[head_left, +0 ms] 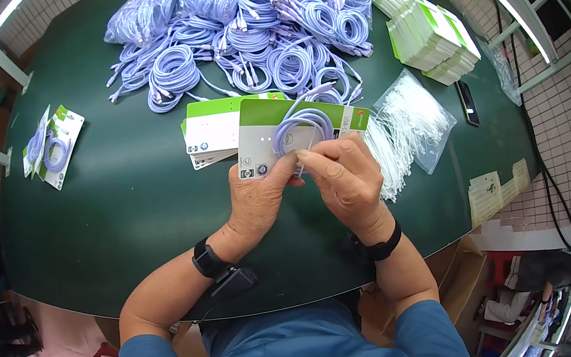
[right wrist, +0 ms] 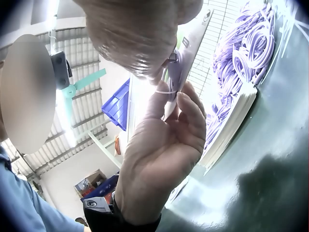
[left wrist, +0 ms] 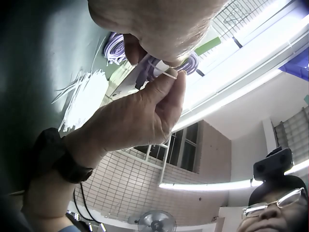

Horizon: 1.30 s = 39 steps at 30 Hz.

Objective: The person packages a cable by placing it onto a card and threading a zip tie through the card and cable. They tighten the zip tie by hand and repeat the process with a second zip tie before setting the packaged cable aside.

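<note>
A smooth, dark green tabletop [head_left: 89, 235] with a curved edge carries a large heap of coiled pale purple cables [head_left: 280, 37] at its far middle, partly in clear plastic. Just in front lies a short stack of white-and-green cards [head_left: 210, 132]. Two such cards bearing purple coils [head_left: 69, 147] lie at left. At right are taller white-and-green card stacks [head_left: 429, 34], a black phone [head_left: 467, 103], thin white plastic strips [head_left: 391, 152] spilling from a clear bag [head_left: 439, 131], and printed paper sheets [head_left: 492, 197] along the edge.

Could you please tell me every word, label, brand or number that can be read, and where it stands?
"USB-C": green band of the held card; its other print is too small.
Stacked cards: marks too small.
Paper sheets at the table's right edge: too blurred.
</note>
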Tool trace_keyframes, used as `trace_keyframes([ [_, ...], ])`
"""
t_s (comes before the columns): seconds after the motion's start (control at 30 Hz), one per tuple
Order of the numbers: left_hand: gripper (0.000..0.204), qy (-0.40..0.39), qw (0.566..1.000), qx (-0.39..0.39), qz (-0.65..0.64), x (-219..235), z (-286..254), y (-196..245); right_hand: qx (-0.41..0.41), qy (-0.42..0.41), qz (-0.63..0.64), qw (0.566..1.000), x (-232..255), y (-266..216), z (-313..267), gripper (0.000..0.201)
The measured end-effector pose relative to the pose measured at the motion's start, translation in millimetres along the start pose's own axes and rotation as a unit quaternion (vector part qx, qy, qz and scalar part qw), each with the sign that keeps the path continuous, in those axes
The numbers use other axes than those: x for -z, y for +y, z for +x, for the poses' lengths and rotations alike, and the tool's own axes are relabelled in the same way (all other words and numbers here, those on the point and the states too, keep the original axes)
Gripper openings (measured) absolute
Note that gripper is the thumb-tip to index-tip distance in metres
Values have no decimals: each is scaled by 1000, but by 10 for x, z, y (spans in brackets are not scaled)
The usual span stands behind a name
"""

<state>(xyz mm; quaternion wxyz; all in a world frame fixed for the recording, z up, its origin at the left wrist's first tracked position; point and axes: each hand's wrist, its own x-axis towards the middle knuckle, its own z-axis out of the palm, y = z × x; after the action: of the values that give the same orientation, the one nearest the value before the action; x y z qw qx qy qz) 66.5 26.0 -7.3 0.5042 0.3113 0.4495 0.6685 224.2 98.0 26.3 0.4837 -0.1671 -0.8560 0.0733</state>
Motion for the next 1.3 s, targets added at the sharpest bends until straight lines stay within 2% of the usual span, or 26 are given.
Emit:
trace_keyframes([
  [0.1,19,17,999,-16,-24,-32,1,52,0,-13,13,1000,59,-44,-2,40],
  [0.2,19,17,998,-60,-11,-42,-17,124,36,-11,27,999,96,-83,-26,45],
  [0.37,19,-5,997,-58,-52,-58,-30,182,65,20,-2,998,130,-120,-14,42],
  [0.47,19,-3,997,-57,-43,-56,-21,194,64,42,-33,996,136,-131,-30,43],
  [0.77,19,2,997,-59,-56,-69,-19,176,48,35,-24,998,88,-110,-11,44],
  [0.9,19,-5,996,-61,-60,-70,-22,181,30,39,-12,999,76,-119,14,36],
  [1.17,17,-12,997,-65,-25,-30,-27,135,-6,6,5,1000,41,-96,25,32],
  [1.3,16,-11,995,-77,59,4,-4,118,-7,-14,15,1000,52,-86,54,30],
])
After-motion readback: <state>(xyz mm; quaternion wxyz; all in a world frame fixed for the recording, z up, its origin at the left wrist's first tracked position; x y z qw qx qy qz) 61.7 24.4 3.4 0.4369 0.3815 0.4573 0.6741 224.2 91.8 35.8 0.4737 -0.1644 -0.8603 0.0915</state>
